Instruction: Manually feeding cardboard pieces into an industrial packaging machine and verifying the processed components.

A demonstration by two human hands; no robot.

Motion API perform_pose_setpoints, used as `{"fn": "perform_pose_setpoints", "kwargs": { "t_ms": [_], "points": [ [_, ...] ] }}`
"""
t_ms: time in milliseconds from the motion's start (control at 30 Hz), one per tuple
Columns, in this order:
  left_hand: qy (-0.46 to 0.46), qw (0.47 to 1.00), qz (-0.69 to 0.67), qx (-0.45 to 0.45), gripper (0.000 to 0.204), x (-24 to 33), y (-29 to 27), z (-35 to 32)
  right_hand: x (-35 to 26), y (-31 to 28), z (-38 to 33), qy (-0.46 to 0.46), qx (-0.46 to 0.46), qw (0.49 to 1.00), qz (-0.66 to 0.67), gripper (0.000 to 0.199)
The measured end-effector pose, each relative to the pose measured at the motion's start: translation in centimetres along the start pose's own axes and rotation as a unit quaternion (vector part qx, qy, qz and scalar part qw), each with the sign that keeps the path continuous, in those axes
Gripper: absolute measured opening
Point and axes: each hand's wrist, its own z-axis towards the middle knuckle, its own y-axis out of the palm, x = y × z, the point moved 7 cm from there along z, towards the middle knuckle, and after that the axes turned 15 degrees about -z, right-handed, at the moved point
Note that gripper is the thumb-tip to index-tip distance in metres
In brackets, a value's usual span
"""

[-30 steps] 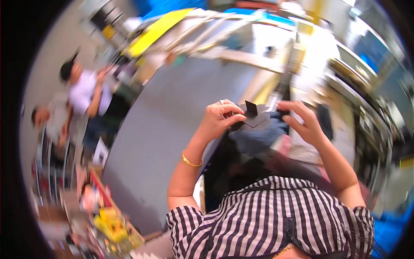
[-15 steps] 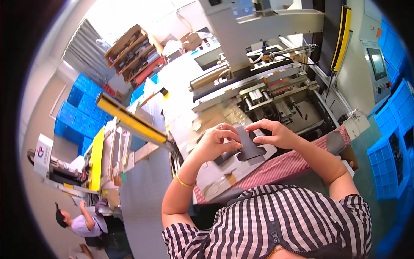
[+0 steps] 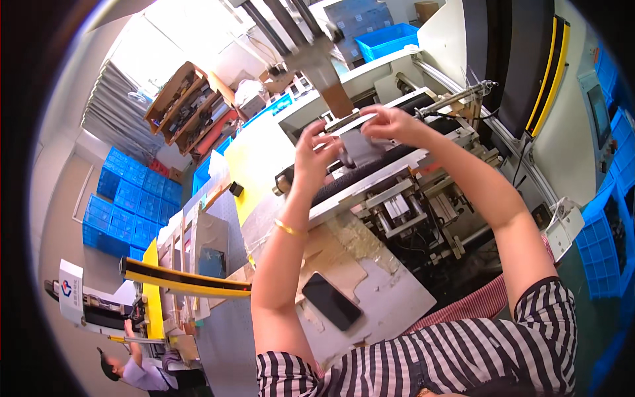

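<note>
Nearest the camera a striped shirt [image 3: 463, 357] fills the lower edge, and both bare forearms rise from it toward the machine; just beyond, a black phone [image 3: 331, 301] lies flat on the pale, scuffed table [image 3: 390, 311], well apart from both hands, with a red striped cloth [image 3: 476, 306] at the table's right edge; a gold bangle [image 3: 289, 229] sits on the left wrist.

Farther up, the left hand [image 3: 315, 157] and the right hand [image 3: 391, 124] meet over a small flat grey piece [image 3: 360, 147], held above the dark belt of the machine [image 3: 397, 192]; the left grip is narrow, fingertips pinching the piece's left edge; the right grip closes over its upper right corner.

The piece looks thin and light, probably stiff enough to keep flat yet easy to bend or crease if squeezed mid-sheet; taking it by opposite edges, as now, seems the safest hold, and its smooth face may slip under a loose pinch.

Room is tight: metal rails and brackets stand just below the hands, a thin rod [image 3: 456, 98] with wires reaches in at the right, and a black and yellow guard [image 3: 529, 73] rises behind; the freer space is upward and back toward the body.

Far left, blue crates [image 3: 129, 202] are stacked, and another person [image 3: 142, 374] works at the lower left.
</note>
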Motion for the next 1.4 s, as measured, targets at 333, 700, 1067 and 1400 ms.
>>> {"fn": "perform_pose_setpoints", "kwargs": {
  "t_ms": [333,700,1067,1400],
  "points": [
    [0.229,0.937,0.262,-0.009,0.088,4.4,1.1,5.9,-6.8,-5.2,4.8,-0.18,0.186,0.949,-0.179,0.044],
    [0.11,0.953,0.237,0.152,0.018,2.9,-14.9,-30.5,-12.3,26.3,-22.4,-0.057,-0.25,0.967,0.0,0.016],
    [-0.26,0.309,0.246,0.881,0.015,-2.9,-33.6,-113.1,-24.0,56.8,-29.1,-0.023,-0.546,0.837,0.016,0.023],
    [-0.504,0.009,0.201,0.84,0.034,5.4,-17.4,-138.7,-31.5,78.4,-33.7,-0.166,-0.717,0.665,-0.129,0.026]
  ]
}}
